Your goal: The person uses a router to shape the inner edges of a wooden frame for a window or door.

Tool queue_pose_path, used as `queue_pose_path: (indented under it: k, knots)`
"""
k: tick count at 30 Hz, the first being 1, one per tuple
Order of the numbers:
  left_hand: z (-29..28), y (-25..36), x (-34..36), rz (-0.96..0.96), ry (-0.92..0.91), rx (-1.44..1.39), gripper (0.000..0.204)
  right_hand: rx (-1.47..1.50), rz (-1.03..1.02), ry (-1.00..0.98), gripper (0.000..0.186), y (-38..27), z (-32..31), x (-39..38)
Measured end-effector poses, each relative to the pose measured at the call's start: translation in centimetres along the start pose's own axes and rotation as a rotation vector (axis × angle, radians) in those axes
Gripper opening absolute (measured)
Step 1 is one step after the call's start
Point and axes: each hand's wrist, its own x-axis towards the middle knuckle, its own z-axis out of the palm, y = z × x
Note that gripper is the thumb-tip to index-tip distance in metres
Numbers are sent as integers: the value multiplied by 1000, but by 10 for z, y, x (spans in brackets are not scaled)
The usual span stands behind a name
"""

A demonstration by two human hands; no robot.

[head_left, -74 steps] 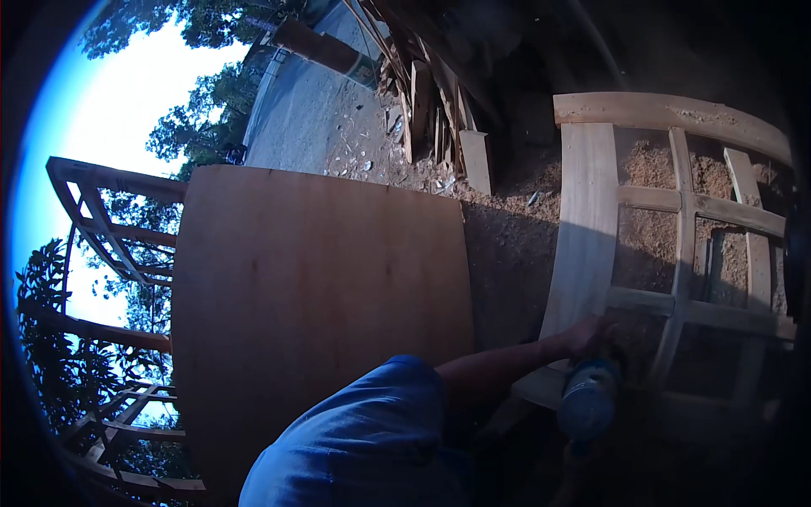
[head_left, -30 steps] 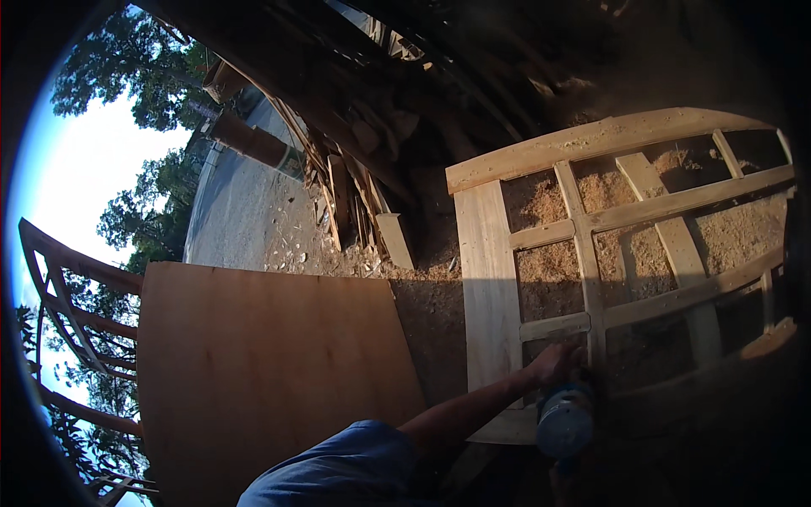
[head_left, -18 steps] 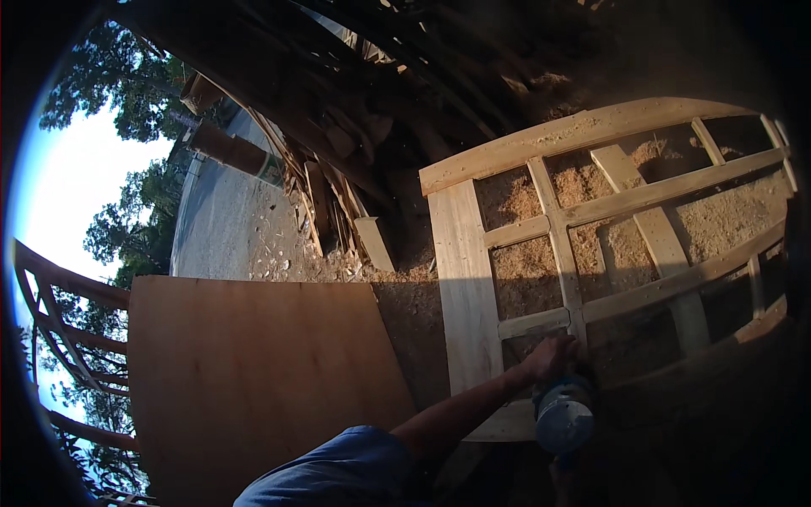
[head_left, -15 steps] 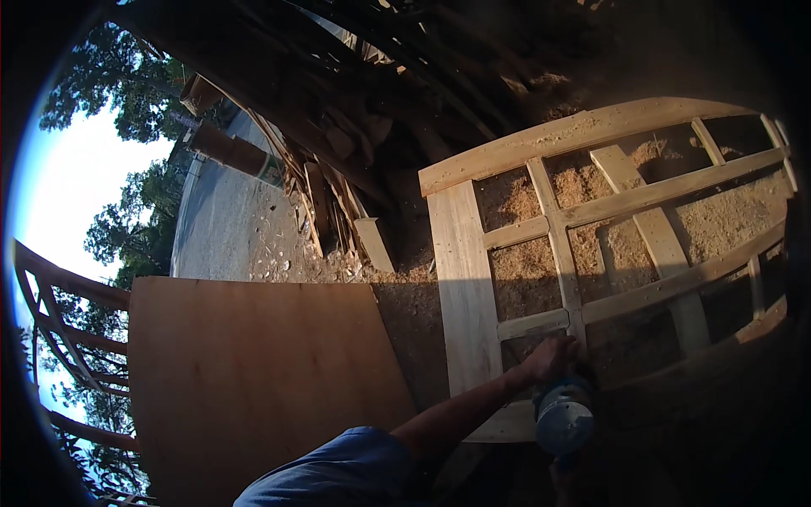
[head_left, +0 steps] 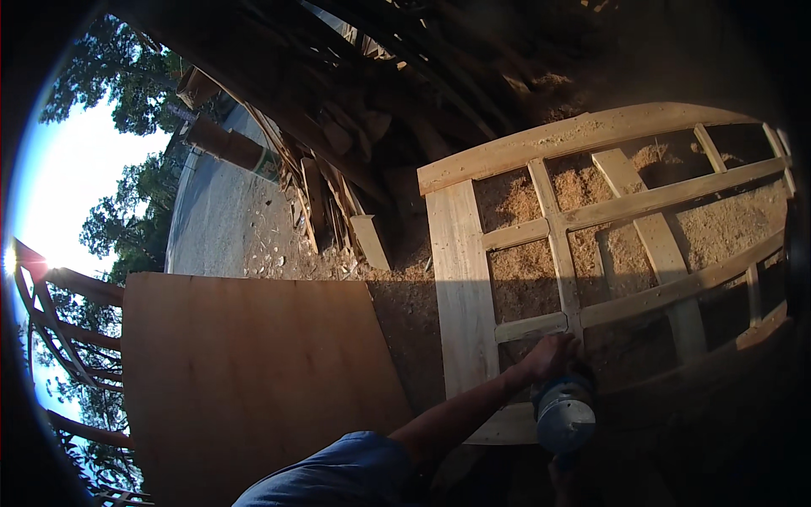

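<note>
Left hand point(head_left: 549, 355) looks clamped on the blue power tool's point(head_left: 564, 414) head against the stiff wooden frame point(head_left: 460, 279); heavy, best gripped by its body.

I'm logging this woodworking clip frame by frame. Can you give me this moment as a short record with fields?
Setting: outdoors, sawdust-covered ground, low sun
Workpiece: pale wooden lattice frame lying flat
Left hand: rests on the frame by a crossbar, touching the tool's front
Tool: blue-grey power tool at the frame's near edge
Right hand: too dark to make out
Beside the frame: large plywood sheet
Behind: pile of scrap timber
</note>
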Motion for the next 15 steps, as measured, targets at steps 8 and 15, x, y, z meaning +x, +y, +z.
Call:
queue_pose_path:
  k: [8, 15]
  knots:
    - [-11, -6, 9, -83, -56, -56, 28, -64, -66, 22, 66, 2, 11, 8]
    - [-25, -11, 18, -7, -40, 6, 30, 401, 91, -38, 80, -46, 14, 34]
